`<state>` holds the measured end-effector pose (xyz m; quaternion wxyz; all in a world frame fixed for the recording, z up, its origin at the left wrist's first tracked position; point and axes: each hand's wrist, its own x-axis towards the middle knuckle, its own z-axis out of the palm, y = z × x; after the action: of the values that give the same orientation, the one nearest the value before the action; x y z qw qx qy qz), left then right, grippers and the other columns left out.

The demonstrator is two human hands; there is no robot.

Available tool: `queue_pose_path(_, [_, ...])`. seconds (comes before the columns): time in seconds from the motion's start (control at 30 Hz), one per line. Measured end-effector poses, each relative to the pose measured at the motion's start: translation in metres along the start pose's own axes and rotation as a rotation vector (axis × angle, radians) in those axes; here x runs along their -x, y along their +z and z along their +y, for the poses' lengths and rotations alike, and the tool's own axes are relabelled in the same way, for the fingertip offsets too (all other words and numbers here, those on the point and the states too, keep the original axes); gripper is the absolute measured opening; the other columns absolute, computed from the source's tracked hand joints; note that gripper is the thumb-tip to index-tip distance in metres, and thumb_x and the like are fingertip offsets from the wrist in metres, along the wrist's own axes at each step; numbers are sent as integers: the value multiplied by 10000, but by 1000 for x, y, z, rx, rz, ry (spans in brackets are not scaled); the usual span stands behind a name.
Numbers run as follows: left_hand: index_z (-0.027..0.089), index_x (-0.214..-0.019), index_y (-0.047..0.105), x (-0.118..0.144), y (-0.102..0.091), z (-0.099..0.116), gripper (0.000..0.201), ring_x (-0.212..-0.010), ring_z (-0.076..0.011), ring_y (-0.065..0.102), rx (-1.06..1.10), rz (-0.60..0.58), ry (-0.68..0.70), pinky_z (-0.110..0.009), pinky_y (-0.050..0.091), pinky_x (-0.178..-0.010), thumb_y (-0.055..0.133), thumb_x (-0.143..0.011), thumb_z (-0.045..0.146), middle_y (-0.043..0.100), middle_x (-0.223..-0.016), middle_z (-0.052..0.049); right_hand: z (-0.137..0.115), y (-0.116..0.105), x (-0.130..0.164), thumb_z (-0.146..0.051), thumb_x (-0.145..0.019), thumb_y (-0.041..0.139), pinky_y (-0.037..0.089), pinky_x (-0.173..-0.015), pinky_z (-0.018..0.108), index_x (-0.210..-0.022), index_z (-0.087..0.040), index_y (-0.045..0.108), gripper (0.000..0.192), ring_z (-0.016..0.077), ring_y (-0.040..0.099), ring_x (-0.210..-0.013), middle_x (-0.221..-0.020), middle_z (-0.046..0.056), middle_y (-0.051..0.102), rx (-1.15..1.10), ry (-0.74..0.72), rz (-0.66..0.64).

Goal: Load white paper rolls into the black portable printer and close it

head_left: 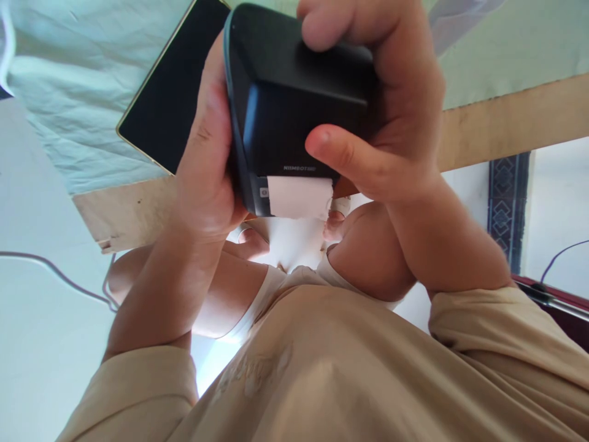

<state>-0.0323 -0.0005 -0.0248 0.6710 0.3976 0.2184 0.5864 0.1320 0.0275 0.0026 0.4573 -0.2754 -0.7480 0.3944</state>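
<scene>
Counter [138,209] with pale cloth lies beyond both hands. Left hand [207,166] and right hand [391,110] each keep a closed grip on the black printer [294,104]; paper strip [299,197] protrudes below the grip, toward the body.

Both hands were raised close in front of the chest, forearms angling up from short beige sleeves and converging toward the middle. The left hand [207,159] stood on edge, palm turned inward and pressed flat against the side of what it held, thumb side facing the camera, its fingers hidden behind. The right hand [386,104] wrapped over from the opposite side, fingers [317,24] curled across the top and the thumb stretched inward along the near face. The right wrist bent sharply; the left wrist ran nearly straight
</scene>
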Motion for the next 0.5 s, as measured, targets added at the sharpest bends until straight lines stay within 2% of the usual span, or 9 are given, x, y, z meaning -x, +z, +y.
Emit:
queue_pose_path(0.07, [221,-1232,485,0,-2,-1,390,-1434,-184,292,-20,-23,5,-349,326,-1215,452,-887,399,493,-1328,-17,1,1,0,-386,-802,527,424,-1130,209,-1099,-80,503,428,59,516,-1150,-1165,31,551,24,-4,29])
queue_pose_path(0.13, [232,-1230,491,0,0,1,414,-1453,-196,259,-57,-9,17,-356,378,-1185,474,-867,433,499,-1334,-16,2,2,0,-389,-801,527,428,-1121,198,-1117,-44,489,470,62,520,-1156,-1176,55,551,27,-17,19])
queue_pose_path(0.23, [188,-1284,457,1,10,6,450,-1452,-225,245,-146,90,-33,-455,442,-1071,216,-929,324,519,-1284,-16,2,2,0,-396,-813,504,426,-1128,197,-1132,-34,466,484,52,513,-1170,-1186,58,540,31,6,12])
queue_pose_path(0.3, [122,-1258,460,0,16,10,518,-1422,-229,296,-154,155,-75,-501,422,-1061,83,-909,190,552,-1162,-20,2,2,0,-381,-827,484,429,-1125,186,-1143,-50,450,459,41,509,-1173,-1196,44,527,56,41,15])
queue_pose_path(0.37, [74,-1157,496,-1,18,12,511,-1381,-192,373,-123,190,-98,-466,373,-1130,76,-867,102,569,-1005,-19,1,3,0,-371,-842,469,432,-1112,178,-1163,-35,436,466,39,509,-1173,-1208,45,517,83,50,2])
queue_pose_path(0.43, [64,-1004,522,-3,16,12,458,-1325,-134,447,-86,241,-97,-372,347,-1164,102,-823,49,548,-871,-11,1,3,0,-388,-861,445,428,-1101,176,-1172,-2,433,497,40,507,-1169,-1206,55,516,103,33,-16])
queue_pose_path(0.5, [66,-940,516,-5,14,12,414,-1268,-95,497,-67,299,-87,-297,370,-1137,127,-802,27,528,-839,-8,0,3,1,-407,-883,402,419,-1096,173,-1169,18,442,514,35,504,-1155,-1195,60,521,126,20,-23])
